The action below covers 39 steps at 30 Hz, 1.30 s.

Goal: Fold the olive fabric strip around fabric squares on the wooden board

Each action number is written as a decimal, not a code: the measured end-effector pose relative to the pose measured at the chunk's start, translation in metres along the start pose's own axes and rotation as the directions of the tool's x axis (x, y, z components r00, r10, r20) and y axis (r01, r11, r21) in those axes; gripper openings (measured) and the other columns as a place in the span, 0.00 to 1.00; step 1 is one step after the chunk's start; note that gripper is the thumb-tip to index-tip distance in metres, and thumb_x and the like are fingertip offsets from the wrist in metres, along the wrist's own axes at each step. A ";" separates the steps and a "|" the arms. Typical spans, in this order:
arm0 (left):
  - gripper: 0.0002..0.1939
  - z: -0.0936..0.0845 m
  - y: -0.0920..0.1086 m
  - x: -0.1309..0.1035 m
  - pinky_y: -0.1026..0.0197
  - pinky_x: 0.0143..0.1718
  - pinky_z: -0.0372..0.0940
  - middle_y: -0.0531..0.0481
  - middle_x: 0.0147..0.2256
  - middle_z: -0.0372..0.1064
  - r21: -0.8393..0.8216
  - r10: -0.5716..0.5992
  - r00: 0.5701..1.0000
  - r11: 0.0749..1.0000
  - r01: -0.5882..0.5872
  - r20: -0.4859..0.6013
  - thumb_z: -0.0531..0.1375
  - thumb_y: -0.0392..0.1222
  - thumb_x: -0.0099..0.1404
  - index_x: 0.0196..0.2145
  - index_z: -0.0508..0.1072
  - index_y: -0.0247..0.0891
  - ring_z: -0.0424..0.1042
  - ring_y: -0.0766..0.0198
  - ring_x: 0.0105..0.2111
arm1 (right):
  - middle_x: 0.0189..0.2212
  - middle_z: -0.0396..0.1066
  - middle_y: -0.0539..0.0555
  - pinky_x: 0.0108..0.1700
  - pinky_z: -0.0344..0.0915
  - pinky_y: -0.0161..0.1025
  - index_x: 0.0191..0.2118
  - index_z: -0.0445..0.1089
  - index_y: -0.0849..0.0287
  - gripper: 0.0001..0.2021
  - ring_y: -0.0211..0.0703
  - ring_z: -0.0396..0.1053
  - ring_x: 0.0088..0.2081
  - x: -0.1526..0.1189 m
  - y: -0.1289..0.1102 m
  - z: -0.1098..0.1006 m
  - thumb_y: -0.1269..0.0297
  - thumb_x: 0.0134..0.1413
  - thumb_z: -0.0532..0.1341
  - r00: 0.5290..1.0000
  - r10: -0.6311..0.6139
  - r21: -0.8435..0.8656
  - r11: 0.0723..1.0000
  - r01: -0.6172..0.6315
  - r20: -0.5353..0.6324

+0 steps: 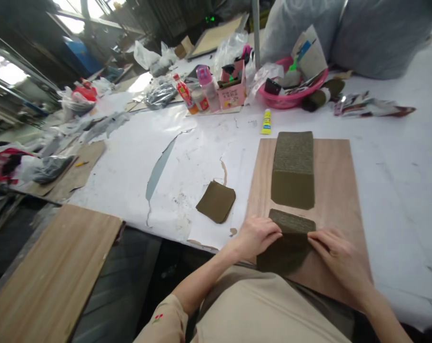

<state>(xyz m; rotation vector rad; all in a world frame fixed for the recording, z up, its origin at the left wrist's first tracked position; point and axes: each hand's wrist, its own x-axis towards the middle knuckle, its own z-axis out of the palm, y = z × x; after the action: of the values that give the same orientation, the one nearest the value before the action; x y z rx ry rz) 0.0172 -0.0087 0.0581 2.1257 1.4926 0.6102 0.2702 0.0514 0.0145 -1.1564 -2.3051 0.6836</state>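
Note:
Between my two hands, at the near edge of a wooden board [333,190], is an olive fabric piece [287,250]. My left hand [258,234] pinches its upper left corner, and my right hand [332,247] pinches the upper right corner. Just beyond it lies a short row of overlapping olive pieces [292,220]. Farther up the board, a longer overlapping stack [293,169] shows many thin edges, with one full piece face at its near end. A small pile of olive pieces [216,201] rests on the white table covering, left of the board.
A yellow tube [266,122] lies beyond the board. Behind it stand a pink basket [290,97] of odds and ends, a pink box [233,93] and bottles [185,94]. Large grey sacks [376,38] are at the back right. Another wooden board [51,271] is at the lower left.

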 end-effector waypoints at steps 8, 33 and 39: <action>0.09 -0.048 -0.032 -0.042 0.66 0.32 0.60 0.53 0.29 0.70 -0.270 -0.369 0.908 0.911 0.312 -0.198 0.58 0.43 0.68 0.33 0.75 0.37 0.66 0.68 0.29 | 0.35 0.75 0.53 0.40 0.68 0.47 0.37 0.75 0.49 0.13 0.49 0.70 0.38 -0.001 -0.002 0.003 0.53 0.64 0.55 1.000 -0.011 0.004 1.000 0.011 0.006; 0.12 0.013 -0.012 0.019 0.55 0.43 0.59 0.48 0.33 0.69 0.379 0.201 0.973 0.896 -0.231 0.117 0.54 0.46 0.72 0.34 0.71 0.37 0.67 0.59 0.38 | 0.40 0.70 0.55 0.49 0.64 0.46 0.45 0.74 0.55 0.08 0.48 0.64 0.46 -0.014 -0.023 0.006 0.64 0.60 0.62 0.999 0.011 -0.113 0.994 -0.008 0.031; 0.15 0.010 -0.014 0.013 0.57 0.39 0.57 0.49 0.32 0.69 0.357 0.256 0.960 0.891 -0.279 0.110 0.50 0.44 0.74 0.33 0.71 0.37 0.66 0.60 0.36 | 0.43 0.69 0.56 0.51 0.63 0.49 0.51 0.71 0.55 0.19 0.51 0.63 0.48 -0.017 -0.028 0.007 0.62 0.53 0.68 0.997 0.053 -0.192 0.981 -0.041 0.061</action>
<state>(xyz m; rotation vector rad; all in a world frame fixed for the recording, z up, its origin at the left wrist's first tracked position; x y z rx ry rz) 0.0167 0.0065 0.0433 2.6459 1.3761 0.3696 0.2586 0.0208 0.0229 -1.2950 -2.4487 0.5342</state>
